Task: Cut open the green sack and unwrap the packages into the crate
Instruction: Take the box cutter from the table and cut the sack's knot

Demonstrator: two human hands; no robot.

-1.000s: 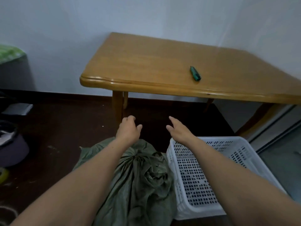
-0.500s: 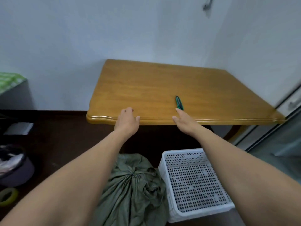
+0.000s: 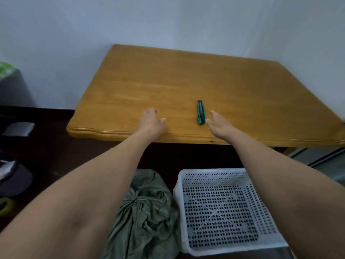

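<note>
Right grip point(image 3: 220, 124) spread wide, empty, thumb just beside utility knife point(image 3: 201, 113) near worktop point(image 3: 168, 81) front edge. Left grip point(image 3: 151, 120) loose, empty. Knife likely light, rigid: pinch mid-body. Tied green sack point(image 3: 147, 208), soft, on floor beside crate point(image 3: 205, 171).

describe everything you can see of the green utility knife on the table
The utility knife is slim, with a teal-green plastic-looking body and a dark central strip; no blade shows. It lies flat on the wooden table near the front edge, pointing away. The right hand is at its near end; contact is unclear.
</note>
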